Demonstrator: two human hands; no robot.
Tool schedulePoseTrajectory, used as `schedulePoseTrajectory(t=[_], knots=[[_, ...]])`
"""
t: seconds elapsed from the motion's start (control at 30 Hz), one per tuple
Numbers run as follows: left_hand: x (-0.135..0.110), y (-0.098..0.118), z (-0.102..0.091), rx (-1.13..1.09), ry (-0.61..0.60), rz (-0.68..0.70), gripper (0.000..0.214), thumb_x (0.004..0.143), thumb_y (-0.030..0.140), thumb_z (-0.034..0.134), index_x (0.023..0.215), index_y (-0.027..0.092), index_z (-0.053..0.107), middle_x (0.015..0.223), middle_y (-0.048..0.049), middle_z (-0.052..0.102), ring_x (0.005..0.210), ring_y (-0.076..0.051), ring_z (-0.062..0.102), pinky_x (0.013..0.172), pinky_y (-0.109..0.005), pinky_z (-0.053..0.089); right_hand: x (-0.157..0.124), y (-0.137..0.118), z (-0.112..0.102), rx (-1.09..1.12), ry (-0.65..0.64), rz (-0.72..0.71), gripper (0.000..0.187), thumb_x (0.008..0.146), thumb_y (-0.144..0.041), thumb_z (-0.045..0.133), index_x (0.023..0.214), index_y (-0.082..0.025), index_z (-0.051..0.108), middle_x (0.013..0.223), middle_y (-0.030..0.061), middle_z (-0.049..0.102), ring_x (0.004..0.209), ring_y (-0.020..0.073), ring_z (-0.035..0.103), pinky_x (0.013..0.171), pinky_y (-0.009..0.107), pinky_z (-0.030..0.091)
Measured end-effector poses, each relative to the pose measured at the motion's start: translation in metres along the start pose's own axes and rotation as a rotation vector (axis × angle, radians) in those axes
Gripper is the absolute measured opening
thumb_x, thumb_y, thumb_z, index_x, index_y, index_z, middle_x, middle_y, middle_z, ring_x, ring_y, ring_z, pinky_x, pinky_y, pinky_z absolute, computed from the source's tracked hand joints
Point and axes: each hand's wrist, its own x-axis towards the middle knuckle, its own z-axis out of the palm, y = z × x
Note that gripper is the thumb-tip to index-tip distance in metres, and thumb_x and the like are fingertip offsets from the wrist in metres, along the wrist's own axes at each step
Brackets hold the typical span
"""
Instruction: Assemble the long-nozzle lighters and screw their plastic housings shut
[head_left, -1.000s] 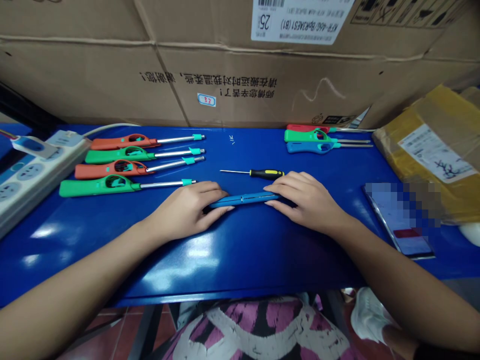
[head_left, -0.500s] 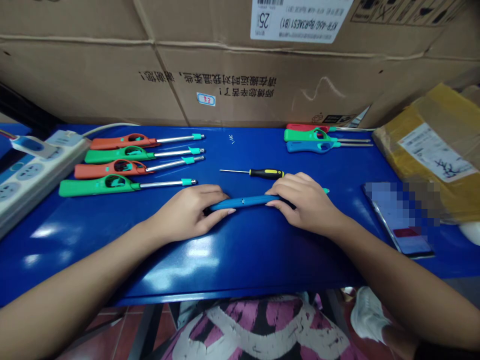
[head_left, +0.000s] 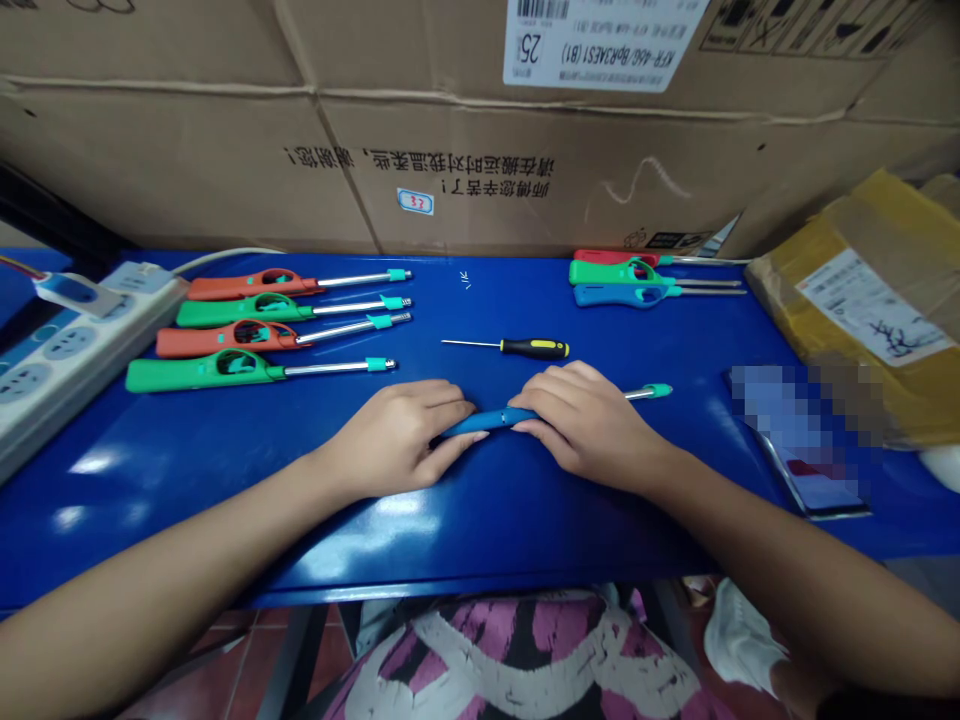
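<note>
Both hands are on one item. We find the left hand point(head_left: 401, 435) and the right hand point(head_left: 589, 425) each clasped over an end of the blue plastic long-nosed lighter point(head_left: 491, 418). It lies flat on the glossy blue metal table point(head_left: 480, 510), towards the front edge and just in front of the black-and-yellow-handled screwdriver point(head_left: 534, 348). Compared with a second ago, the hands have drawn closer together, so less of the blue body shows between them. The steel nozzle point(head_left: 651, 391), with its teal tip, now projects clear of the right hand. We judge that work on the body continues under a tighter grip; whether its shell halves have parted is hidden by the fingers. The four red and green lighters point(head_left: 255, 333) lie well apart at left, untouched.
</note>
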Motion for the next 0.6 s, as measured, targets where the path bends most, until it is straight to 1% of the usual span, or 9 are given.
schedulePoseTrajectory(t=[0.07, 0.17, 0.27, 0.37, 0.43, 0.53, 0.6], knots=[[0.0011, 0.0023, 0.0032, 0.029, 0.015, 0.016, 0.031, 0.102, 0.03, 0.051, 0.101, 0.009, 0.073, 0.082, -0.0085, 0.067, 0.075, -0.02, 0.063, 0.07, -0.032, 0.052, 0.0002, -0.0028, 0.0025, -0.035, -0.001, 0.007, 0.021, 0.102, -0.028, 0.052, 0.1, -0.013, 0.068, 0.091, 0.0074, 0.07, 0.084, 0.0224, 0.059, 0.075, 0.035, 0.037], [0.0025, 0.0032, 0.0055, 0.056, 0.031, 0.039, 0.03, 0.102, 0.029, 0.051, 0.1, 0.009, 0.073, 0.081, -0.0086, 0.068, 0.073, -0.02, 0.063, 0.068, -0.032, 0.053, -0.0007, -0.0031, 0.0026, -0.061, 0.001, 0.0, 0.02, 0.101, -0.025, 0.052, 0.097, -0.013, 0.067, 0.087, 0.0072, 0.068, 0.08, 0.0223, 0.059, 0.073, 0.035, 0.037], [0.0026, 0.0012, 0.006, 0.083, 0.08, 0.086, 0.027, 0.101, 0.027, 0.053, 0.103, 0.007, 0.072, 0.082, -0.0099, 0.069, 0.074, -0.02, 0.064, 0.068, -0.032, 0.055, -0.002, -0.0018, 0.0003, -0.053, 0.057, -0.013, 0.018, 0.1, -0.026, 0.055, 0.097, -0.014, 0.068, 0.086, 0.0057, 0.068, 0.079, 0.0213, 0.059, 0.074, 0.036, 0.038], [0.0013, -0.0018, 0.0059, 0.183, 0.193, 0.176, 0.025, 0.098, 0.023, 0.057, 0.108, 0.004, 0.069, 0.084, -0.0119, 0.07, 0.073, -0.02, 0.064, 0.066, -0.032, 0.056, -0.0026, -0.0017, -0.0019, -0.06, 0.161, -0.043, 0.016, 0.098, -0.028, 0.058, 0.098, -0.014, 0.068, 0.088, 0.006, 0.071, 0.08, 0.0212, 0.062, 0.074, 0.036, 0.04], [0.0002, -0.0028, 0.0057, 0.255, 0.256, 0.218, 0.023, 0.096, 0.021, 0.059, 0.111, 0.004, 0.067, 0.084, -0.012, 0.071, 0.072, -0.02, 0.064, 0.064, -0.032, 0.056, -0.0025, -0.0024, -0.0027, -0.088, 0.206, -0.06, 0.017, 0.098, -0.027, 0.06, 0.102, -0.013, 0.068, 0.092, 0.0073, 0.073, 0.084, 0.0216, 0.063, 0.074, 0.036, 0.041], [-0.001, -0.0018, 0.0053, 0.286, 0.296, 0.244, 0.024, 0.094, 0.018, 0.063, 0.113, 0.005, 0.066, 0.086, -0.0121, 0.072, 0.071, -0.019, 0.064, 0.064, -0.032, 0.057, -0.002, -0.0038, -0.003, -0.135, 0.219, -0.078, 0.021, 0.098, -0.029, 0.061, 0.11, -0.013, 0.067, 0.1, 0.0083, 0.074, 0.088, 0.0217, 0.063, 0.074, 0.036, 0.043], [-0.0017, 0.0001, 0.0049, 0.296, 0.308, 0.266, 0.025, 0.092, 0.017, 0.065, 0.114, 0.004, 0.065, 0.087, -0.0125, 0.073, 0.072, -0.02, 0.065, 0.065, -0.032, 0.058, -0.002, -0.0045, -0.0033, -0.159, 0.227, -0.104, 0.022, 0.098, -0.03, 0.061, 0.112, -0.014, 0.067, 0.102, 0.008, 0.075, 0.088, 0.0211, 0.063, 0.073, 0.035, 0.043]])
